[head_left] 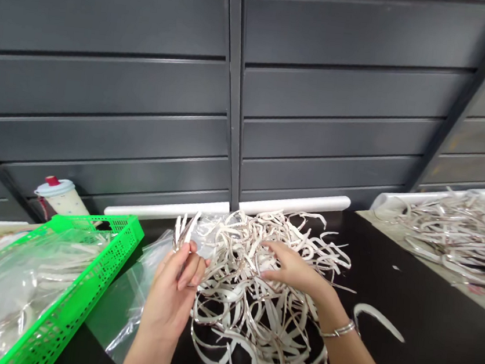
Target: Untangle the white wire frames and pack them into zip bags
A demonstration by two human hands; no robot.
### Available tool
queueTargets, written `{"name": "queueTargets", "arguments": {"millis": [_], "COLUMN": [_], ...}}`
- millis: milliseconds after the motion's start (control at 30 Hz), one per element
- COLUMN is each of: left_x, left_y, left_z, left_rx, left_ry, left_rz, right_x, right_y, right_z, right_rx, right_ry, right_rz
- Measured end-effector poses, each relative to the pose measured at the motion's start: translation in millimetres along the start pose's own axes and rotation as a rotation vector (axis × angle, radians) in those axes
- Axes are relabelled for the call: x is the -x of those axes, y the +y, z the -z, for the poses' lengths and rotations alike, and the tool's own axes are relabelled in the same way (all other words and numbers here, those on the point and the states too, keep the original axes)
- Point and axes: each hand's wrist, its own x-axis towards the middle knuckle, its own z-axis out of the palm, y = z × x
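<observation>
My left hand (181, 277) is closed around a small bundle of white strips (184, 228), whose ends stick up above the fingers. To its right lies a large tangled pile of white strips with shiny brownish edges (268, 337). My right hand (292, 266), with a silver bracelet on the wrist, reaches into the upper part of that pile. Its thumb and fingers are apart among the strips, and whether it pinches one cannot be made out. One loose curved strip (380, 319) lies to the right of the pile.
At left stands a green plastic basket (80, 298) holding clear bags of strips. Clear plastic bags (137, 293) lie beside it on the black table (421, 342). Behind are a lidded cup (63, 196), white tubes (296, 204) and a grey panelled wall. More strips (464, 231) are heaped at right.
</observation>
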Motion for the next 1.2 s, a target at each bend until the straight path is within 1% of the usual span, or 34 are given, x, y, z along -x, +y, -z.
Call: {"name": "queueTargets", "arguments": {"millis": [67, 100, 133, 200, 267, 367, 500, 633, 733, 800, 900, 1000, 1100, 1200], "left_x": [0, 0, 1, 1, 2, 3, 4, 4, 3, 3, 4, 4, 4, 4], "left_y": [0, 1, 1, 1, 1, 1, 2, 5, 6, 6, 6, 7, 7, 7], "left_z": [-0.3, -0.7, -1.2, -2.5, -3.5, -3.8, -2.3, -1.6, -1.7, -1.8, -1.8, -1.5, -1.2, -1.4], "left_rx": [0.003, 0.001, -0.002, -0.013, -0.025, -0.035, -0.030, -0.027, -0.021, -0.020, -0.017, -0.019, -0.019, -0.014], "left_ry": [0.001, 0.002, 0.003, 0.002, -0.001, -0.007, -0.007, -0.010, -0.017, -0.020, -0.024, -0.025, -0.023, -0.023], "left_rz": [-0.001, -0.001, -0.002, -0.005, -0.007, -0.005, -0.012, -0.015, -0.020, -0.018, -0.012, -0.007, -0.011, -0.020], "right_x": [3, 3, 1, -7, -16, -26, -27, -17, -8, -4, -6, -14, -23, -28], "right_y": [-1, -1, -1, 0, 1, 4, 9, 7, 0, -5, -10, -8, 2, 16], "right_z": [-8, -14, -20, -32, -38, -34, -13, 10, 23, 27, 23, 12, 0, -10], "right_rx": [0.081, 0.129, 0.172, 0.213, 0.189, 0.114, -0.058, -0.313, -0.538, -0.687, -0.888, -1.034, -1.098, -1.086], "right_ry": [-0.136, -0.163, -0.157, -0.090, -0.035, 0.066, 0.250, 0.427, 0.515, 0.533, 0.500, 0.431, 0.397, 0.440], "right_rz": [-0.001, -0.014, -0.030, -0.050, -0.031, -0.030, -0.087, -0.109, -0.071, -0.038, -0.026, -0.053, -0.076, -0.085]}}
